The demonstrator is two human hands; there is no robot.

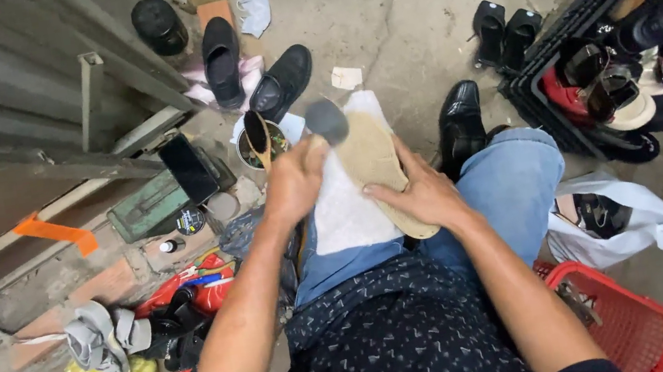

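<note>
A tan shoe insole point(373, 165) is held flat over a white cloth point(344, 206) spread on the person's lap, above blue jeans point(519, 181); the right hand point(423, 196) is pressed on the insole's lower half, its fingers spread narrowly across the surface with the thumb along the inner edge; the left hand point(295, 181) is closed around a tool whose round grey head point(327, 119) is blurred just above the insole's toe end, so the insole lies between the two sets of fingers; a black dress shoe point(460, 124) is seen beside the right knee; a crate of assorted shoes point(625, 65) is set to the right, and a red basket point(632, 319) lower down; a green metal box point(150, 203) is placed at the left.
</note>
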